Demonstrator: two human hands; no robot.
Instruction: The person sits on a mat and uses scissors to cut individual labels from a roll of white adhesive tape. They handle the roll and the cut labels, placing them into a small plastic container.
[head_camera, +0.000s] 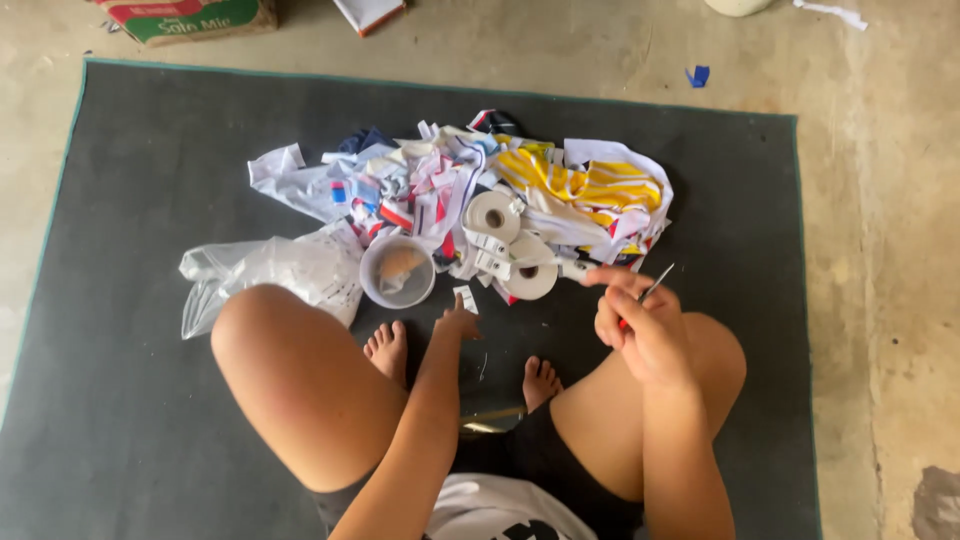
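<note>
You are sitting cross-legged on a dark grey mat (150, 420), and your left hand (459, 322) is reaching down to a small white scrap (466, 298) lying on the mat just below the middle of the frame. The fingers are bunched together over it, touching or nearly touching; from this angle it is hard to tell whether they are already pinching it. Your right hand (636, 318), right of centre, is closing its fingers around a thin pair of scissors (652, 288), whose metal tip is pointing up and to the right. Whether the blades are parted is too fine to make out.

Above both hands, in the middle of the frame, a heap of cut fabric and paper strips (470, 185) is spreading out, yellow-striped at its right. Two white tape rolls (494, 217) are resting at its lower edge, a clear plastic cup (397, 271) is standing just left of them, and a crumpled plastic bag (265, 270) is lying further left.

By the look of it, you are picking one piece out for trimming. The next move seems to call for a firm pinch on the scrap and lifting it clear towards the scissors.
</note>
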